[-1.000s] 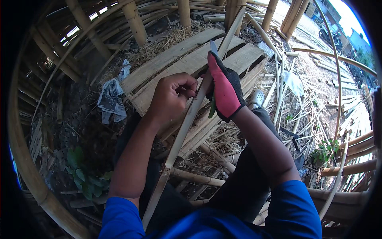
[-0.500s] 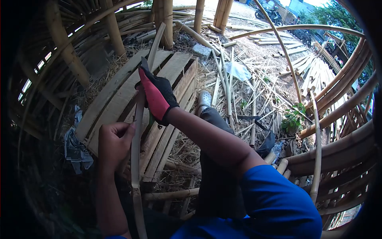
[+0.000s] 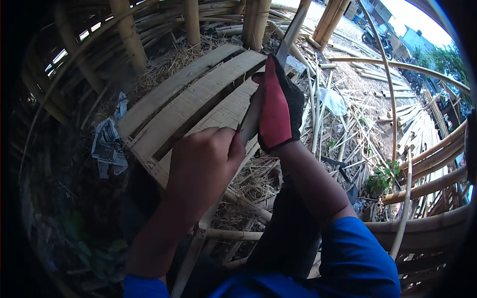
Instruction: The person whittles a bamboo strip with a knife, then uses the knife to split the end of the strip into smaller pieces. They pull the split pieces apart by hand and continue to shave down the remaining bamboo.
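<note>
A long split bamboo strip (image 3: 252, 118) slants from my lap up past the wooden pallet to the upper right. My right hand (image 3: 279, 107), in a red and black glove, is closed around its upper part. Lower down, my bare left hand (image 3: 206, 161) is closed, thumb and curled fingers pinching at the strip's edge. A tiny dark sliver or tip pokes out by those fingers, too small to name. The strip's lower end (image 3: 191, 263) lies by my legs. Beneath both hands is the slatted wooden pallet (image 3: 198, 84).
Crumpled printed paper or plastic (image 3: 109, 144) lies left of the pallet. Bamboo posts (image 3: 193, 25) stand behind it. Curved bamboo rails (image 3: 432, 188) close off the right side. Bamboo offcuts, straw and a white plastic sheet (image 3: 333, 101) cover the ground; a motorcycle (image 3: 377, 42) is parked beyond.
Both hands and the bamboo strip have shifted right in view, and the strip leans further right. My left hand has come up closer to the gloved hand. The view has turned too.
</note>
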Demonstrator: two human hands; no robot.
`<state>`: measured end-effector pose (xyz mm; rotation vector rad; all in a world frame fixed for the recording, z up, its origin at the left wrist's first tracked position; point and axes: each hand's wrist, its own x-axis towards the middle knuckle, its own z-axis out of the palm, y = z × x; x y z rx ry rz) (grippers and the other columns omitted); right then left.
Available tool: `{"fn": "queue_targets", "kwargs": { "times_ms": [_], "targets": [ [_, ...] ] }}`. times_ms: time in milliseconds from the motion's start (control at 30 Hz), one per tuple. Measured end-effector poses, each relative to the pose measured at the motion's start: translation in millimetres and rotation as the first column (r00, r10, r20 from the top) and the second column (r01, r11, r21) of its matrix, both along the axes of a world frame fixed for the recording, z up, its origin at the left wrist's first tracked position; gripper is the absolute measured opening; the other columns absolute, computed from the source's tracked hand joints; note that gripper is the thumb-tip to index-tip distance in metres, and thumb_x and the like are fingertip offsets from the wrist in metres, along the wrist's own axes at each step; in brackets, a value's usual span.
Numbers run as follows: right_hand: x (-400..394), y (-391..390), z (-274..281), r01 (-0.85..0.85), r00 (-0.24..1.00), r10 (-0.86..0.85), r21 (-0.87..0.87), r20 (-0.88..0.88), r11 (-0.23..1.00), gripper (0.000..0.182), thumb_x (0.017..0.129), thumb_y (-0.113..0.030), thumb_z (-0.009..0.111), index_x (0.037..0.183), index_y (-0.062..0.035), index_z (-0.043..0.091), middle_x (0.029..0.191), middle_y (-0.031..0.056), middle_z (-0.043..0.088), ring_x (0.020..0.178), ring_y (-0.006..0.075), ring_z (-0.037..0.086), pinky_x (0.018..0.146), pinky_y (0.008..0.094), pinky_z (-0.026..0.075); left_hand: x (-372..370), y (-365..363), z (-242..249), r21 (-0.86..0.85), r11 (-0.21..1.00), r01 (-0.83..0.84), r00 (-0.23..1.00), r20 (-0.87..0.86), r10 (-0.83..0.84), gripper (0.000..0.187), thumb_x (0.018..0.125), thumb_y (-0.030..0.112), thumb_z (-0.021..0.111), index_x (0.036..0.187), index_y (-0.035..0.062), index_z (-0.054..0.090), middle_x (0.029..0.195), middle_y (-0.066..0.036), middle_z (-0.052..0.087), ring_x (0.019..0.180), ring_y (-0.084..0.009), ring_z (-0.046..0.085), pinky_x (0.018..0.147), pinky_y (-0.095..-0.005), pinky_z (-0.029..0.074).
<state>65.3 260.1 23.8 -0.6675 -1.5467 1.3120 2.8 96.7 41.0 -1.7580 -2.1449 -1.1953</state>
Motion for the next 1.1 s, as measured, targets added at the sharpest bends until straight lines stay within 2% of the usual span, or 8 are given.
{"fn": "queue_targets", "kwargs": {
  "times_ms": [100,367,500,600,667,800,967,1100],
  "targets": [
    [-3,5,-6,-0.057,0.998,0.053,-0.199,-0.025,0.978,0.053,0.097,-0.048,0.056,0.13,-0.0068,0.058,0.097,0.0068,0.061,0.076,0.0078,0.05,0.073,0.026,0.043,4,2,2,-0.002,0.998,-0.06,0.996,-0.071,0.06,0.014,0.08,0.008,0.069,0.072,-0.0001,0.061,0.064,-0.015,0.06,0.058,-0.033,0.062,0.054,-0.0424,0.048],
    [3,7,-30,-0.084,0.979,0.009,0.361,0.204,0.929,0.051,0.106,-0.029,0.039,0.154,-0.0154,0.028,0.123,0.0123,0.054,0.104,0.0152,0.05,0.096,0.0266,0.038,15,6,2,-0.138,0.965,-0.223,0.962,-0.192,0.195,0.024,0.089,0.02,0.063,0.071,0.0047,0.06,0.062,-0.011,0.062,0.056,-0.0257,0.068,0.054,-0.0343,0.055],
    [3,6,-24,-0.111,0.969,0.042,0.28,0.242,0.954,0.052,0.106,-0.023,0.038,0.156,-0.016,0.024,0.129,0.0149,0.052,0.112,0.0181,0.049,0.103,0.0286,0.035,18,7,-3,-0.119,0.957,-0.266,0.952,-0.189,0.241,0.024,0.089,0.019,0.062,0.07,0.0046,0.06,0.061,-0.011,0.062,0.057,-0.0274,0.068,0.054,-0.0343,0.055],
    [0,8,-29,-0.053,0.989,0.003,0.344,0.145,0.937,0.049,0.104,-0.035,0.044,0.146,-0.0089,0.041,0.112,0.0116,0.057,0.096,0.0146,0.053,0.088,0.0262,0.042,14,6,-3,-0.096,0.967,-0.237,0.968,-0.112,0.226,0.022,0.088,0.016,0.064,0.071,0.0018,0.062,0.063,-0.014,0.063,0.056,-0.0286,0.067,0.053,-0.0348,0.053],
    [-1,13,-22,-0.102,0.994,0.104,-0.077,0.018,0.992,0.052,0.099,-0.05,0.05,0.122,-0.0035,0.057,0.086,0.0036,0.054,0.073,0.0101,0.05,0.066,0.0239,0.041,5,3,0,-0.072,0.996,-0.049,0.984,0.165,0.06,0.016,0.086,0.012,0.066,0.078,-0.0018,0.067,0.067,-0.018,0.065,0.058,-0.0294,0.067,0.053,-0.0353,0.052],
    [5,4,-7,0.017,0.989,-0.02,0.023,0.145,1.0,0.046,0.103,-0.043,0.043,0.12,-0.0066,0.063,0.091,0.0136,0.069,0.076,0.021,0.065,0.07,0.0334,0.05,-10,-1,-4,0.077,0.994,0.074,0.957,0.276,-0.092,0.012,0.087,0.0,0.069,0.097,-0.0035,0.073,0.079,-0.013,0.073,0.069,-0.011,0.069,0.06,-0.0233,0.052],
    [-4,-4,-10,-0.089,0.991,0.075,-0.124,-0.112,0.988,0.057,0.094,-0.06,0.054,0.104,-0.0041,0.06,0.07,-0.0031,0.042,0.06,0.0078,0.041,0.055,0.0231,0.033,-24,1,-10,0.127,0.984,0.129,0.892,0.418,-0.171,0.018,0.083,-0.01,0.067,0.099,-0.0022,0.072,0.081,-0.011,0.073,0.07,-0.0112,0.069,0.061,-0.0228,0.053],
    [-1,-1,-14,-0.142,0.989,0.138,-0.122,-0.045,0.982,0.056,0.095,-0.059,0.052,0.113,-0.0058,0.059,0.078,-0.0011,0.05,0.065,0.0078,0.044,0.058,0.0233,0.035,-32,3,-7,0.183,0.952,0.244,0.875,0.381,-0.298,0.013,0.079,-0.01,0.066,0.088,-0.0007,0.069,0.079,-0.01,0.071,0.073,-0.0158,0.072,0.061,-0.026,0.055]
  ]
}}
